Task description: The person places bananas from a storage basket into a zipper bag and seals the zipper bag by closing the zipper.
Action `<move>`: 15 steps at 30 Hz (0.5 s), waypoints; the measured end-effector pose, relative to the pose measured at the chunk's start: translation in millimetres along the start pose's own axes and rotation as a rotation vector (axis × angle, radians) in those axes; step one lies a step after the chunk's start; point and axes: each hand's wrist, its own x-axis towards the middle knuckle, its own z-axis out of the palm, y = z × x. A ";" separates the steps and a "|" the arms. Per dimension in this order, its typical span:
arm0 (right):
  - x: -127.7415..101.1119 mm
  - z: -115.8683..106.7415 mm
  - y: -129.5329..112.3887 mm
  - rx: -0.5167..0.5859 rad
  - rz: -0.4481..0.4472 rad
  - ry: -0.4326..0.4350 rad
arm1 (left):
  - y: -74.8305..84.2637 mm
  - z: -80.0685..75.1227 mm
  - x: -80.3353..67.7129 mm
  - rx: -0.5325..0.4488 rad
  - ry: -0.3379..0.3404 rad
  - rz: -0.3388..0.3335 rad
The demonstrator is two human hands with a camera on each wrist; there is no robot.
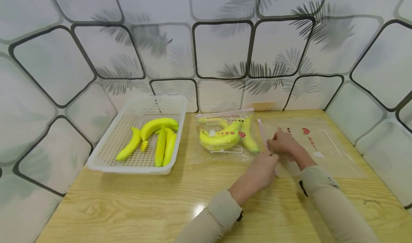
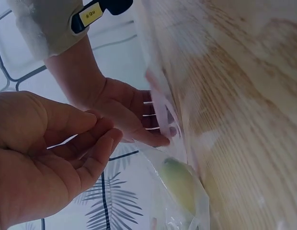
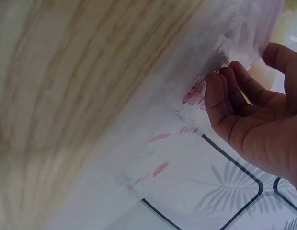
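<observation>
An empty clear zip bag (image 1: 325, 157) with red prints lies flat on the right of the wooden table (image 1: 135, 203). My right hand (image 1: 283, 142) holds its mouth edge by the pink zip strip (image 1: 262, 132); in the right wrist view its fingers (image 3: 220, 96) curl against the film (image 3: 187, 120). My left hand (image 1: 262, 171) is just in front, fingers relaxed and holding nothing (image 2: 57, 158). To the left lies a second zip bag (image 1: 219, 158) with several yellow bananas (image 1: 222, 138) inside; one banana (image 2: 179, 182) shows through its film.
A white perforated basket (image 1: 128, 168) with several bananas (image 1: 160, 125) stands at the left of the table. Patterned panels (image 1: 222, 49) wall in the back and both sides. Bare wood stretches along the front edge.
</observation>
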 end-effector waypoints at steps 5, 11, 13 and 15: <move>-4.1 1.6 6.7 0.132 -0.042 0.052 | 0.7 -2.2 0.1 0.033 -0.010 -0.005; -7.9 -0.1 9.6 0.285 0.082 0.030 | 3.9 1.0 6.6 0.020 -0.045 -0.032; -8.5 -2.4 9.6 0.378 0.135 0.014 | 4.8 3.9 13.8 -0.030 -0.054 -0.065; -8.4 -3.7 10.6 0.494 0.202 -0.015 | 5.2 7.7 22.9 -0.072 -0.050 -0.111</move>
